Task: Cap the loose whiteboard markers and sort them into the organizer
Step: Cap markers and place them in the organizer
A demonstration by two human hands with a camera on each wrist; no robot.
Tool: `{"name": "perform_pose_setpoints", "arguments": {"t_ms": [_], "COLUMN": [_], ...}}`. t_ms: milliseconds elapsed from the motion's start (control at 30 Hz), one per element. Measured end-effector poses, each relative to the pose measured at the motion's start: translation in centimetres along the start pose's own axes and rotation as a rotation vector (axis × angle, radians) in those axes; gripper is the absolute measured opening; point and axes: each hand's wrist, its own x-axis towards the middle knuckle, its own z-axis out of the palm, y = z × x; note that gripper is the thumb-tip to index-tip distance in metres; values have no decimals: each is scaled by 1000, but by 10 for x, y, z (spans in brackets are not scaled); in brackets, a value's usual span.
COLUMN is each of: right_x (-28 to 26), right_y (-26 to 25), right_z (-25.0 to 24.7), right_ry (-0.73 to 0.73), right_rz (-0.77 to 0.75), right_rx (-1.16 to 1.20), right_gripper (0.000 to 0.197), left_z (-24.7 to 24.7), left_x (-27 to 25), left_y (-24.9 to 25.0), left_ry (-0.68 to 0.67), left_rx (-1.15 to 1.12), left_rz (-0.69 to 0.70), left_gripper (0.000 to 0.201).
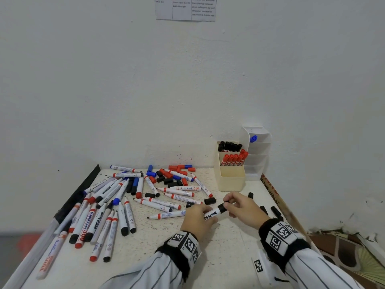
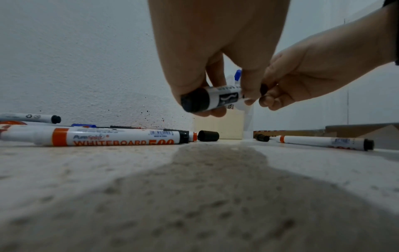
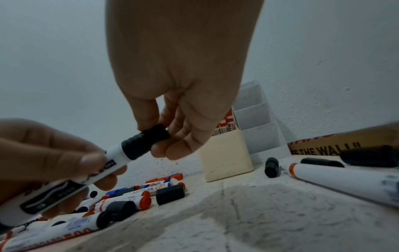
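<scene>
A black whiteboard marker (image 1: 213, 214) is held just above the table between both hands. My left hand (image 1: 200, 217) grips its white barrel (image 2: 224, 96), and its black rear end faces the left wrist camera. My right hand (image 1: 235, 205) pinches the black cap (image 3: 146, 141) that sits on the marker's tip (image 1: 222, 207). The cream organizer (image 1: 231, 178) stands behind the hands, with black markers (image 1: 230, 146) in its rear slot and red markers (image 1: 234, 158) in the middle slot. A white tiered organizer (image 1: 258, 155) beside it holds one blue marker (image 1: 253, 138).
Many loose markers (image 1: 104, 213) and caps (image 1: 168, 176) in red, blue and black lie across the table's left and middle. Several black caps (image 1: 275, 210) lie at the right beside a cardboard piece (image 1: 273, 190). The wall stands close behind.
</scene>
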Motion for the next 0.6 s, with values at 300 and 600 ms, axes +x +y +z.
{"name": "perform_pose_setpoints", "arguments": {"t_ms": [300,600], "right_x": [8,10], "right_y": [-17,-36], "right_z": [15,29], "right_ry": [168,179], "right_rz": [25,136], "right_rx": [201,15], "right_gripper": [5,51], "left_z": [-26,-39], "left_x": [-4,-12], "left_y": [9,3], "left_ry": [1,93], "left_rx": [-51,-75], "left_rz": [65,151], "left_gripper": [23,24]}}
